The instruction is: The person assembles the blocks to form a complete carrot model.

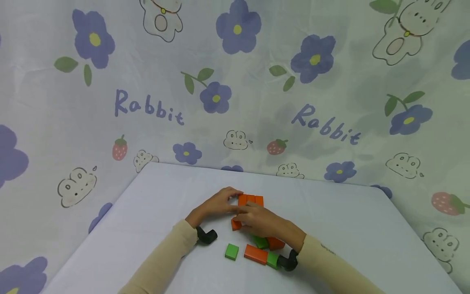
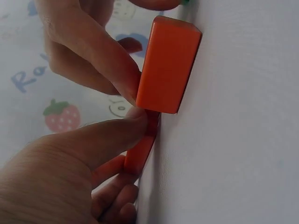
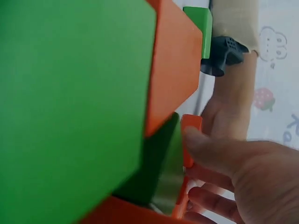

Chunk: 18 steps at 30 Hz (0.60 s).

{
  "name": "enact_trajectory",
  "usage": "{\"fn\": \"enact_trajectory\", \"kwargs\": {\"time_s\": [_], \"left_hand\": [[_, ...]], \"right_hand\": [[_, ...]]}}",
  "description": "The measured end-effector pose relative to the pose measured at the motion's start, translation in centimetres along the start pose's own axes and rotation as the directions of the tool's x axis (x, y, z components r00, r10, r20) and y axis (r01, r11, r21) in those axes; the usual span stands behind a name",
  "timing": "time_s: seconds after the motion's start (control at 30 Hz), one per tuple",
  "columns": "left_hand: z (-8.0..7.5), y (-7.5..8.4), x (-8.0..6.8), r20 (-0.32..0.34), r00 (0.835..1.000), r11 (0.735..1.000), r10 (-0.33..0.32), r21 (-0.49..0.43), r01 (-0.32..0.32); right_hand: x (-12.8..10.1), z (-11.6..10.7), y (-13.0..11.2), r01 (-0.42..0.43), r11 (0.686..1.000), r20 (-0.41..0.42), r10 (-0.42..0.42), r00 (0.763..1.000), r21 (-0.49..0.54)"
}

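A row of upright-edged orange blocks [image 1: 251, 200] lies in the middle of the white table. My left hand [image 1: 220, 201] grips the row's left end, index finger at the far edge and thumb at the near side. In the left wrist view its fingertips bend round the rear orange block [image 2: 140, 151]. Just nearer, my right hand [image 1: 262, 220] pinches another orange block [image 2: 168, 65] between thumb and fingers, close over the table and beside the left thumb tip. The right thumb lies on that block's face in the right wrist view. The right hand partly hides the row.
Nearer me lie a green block [image 1: 260, 241] and an orange block [image 1: 276, 243], partly under the right forearm. In front are a long orange block [image 1: 256, 254], a green block [image 1: 272, 259] and a separate green cube [image 1: 231, 252]. A patterned curtain [image 1: 235, 81] hangs behind the table.
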State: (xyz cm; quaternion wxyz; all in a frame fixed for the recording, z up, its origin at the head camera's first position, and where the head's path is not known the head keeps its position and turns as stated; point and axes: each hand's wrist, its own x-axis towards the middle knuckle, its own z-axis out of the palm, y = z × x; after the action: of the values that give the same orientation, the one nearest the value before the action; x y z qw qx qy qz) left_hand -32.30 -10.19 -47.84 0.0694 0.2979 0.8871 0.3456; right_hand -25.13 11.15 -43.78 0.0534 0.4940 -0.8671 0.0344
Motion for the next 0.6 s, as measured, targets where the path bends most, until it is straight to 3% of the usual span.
{"fn": "enact_trajectory", "kwargs": {"time_s": [0.17, 0.27, 0.43, 0.6], "left_hand": [[0.1, -0.3, 0.1, -0.001, 1.000, 1.000, 0.008, 0.001, -0.008], [0.3, -0.5, 0.1, 0.003, 1.000, 1.000, 0.013, -0.005, -0.013], [0.3, -0.5, 0.2, 0.015, 1.000, 1.000, 0.015, -0.023, -0.015], [0.1, -0.4, 0.2, 0.013, 1.000, 0.999, -0.017, -0.027, 0.018]], "right_hand": [[-0.1, 0.1, -0.1, -0.012, 0.999, -0.011, 0.013, 1.000, 0.039], [-0.2, -0.5, -0.1, -0.033, 0.992, -0.022, 0.036, 0.999, 0.122], [-1.0, -3.0, 0.5, -0.118, 0.955, -0.049, 0.136, 0.989, 0.271], [-2.3, -5.0, 2.1, -0.173, 0.930, -0.124, 0.223, 0.967, 0.325]]}}
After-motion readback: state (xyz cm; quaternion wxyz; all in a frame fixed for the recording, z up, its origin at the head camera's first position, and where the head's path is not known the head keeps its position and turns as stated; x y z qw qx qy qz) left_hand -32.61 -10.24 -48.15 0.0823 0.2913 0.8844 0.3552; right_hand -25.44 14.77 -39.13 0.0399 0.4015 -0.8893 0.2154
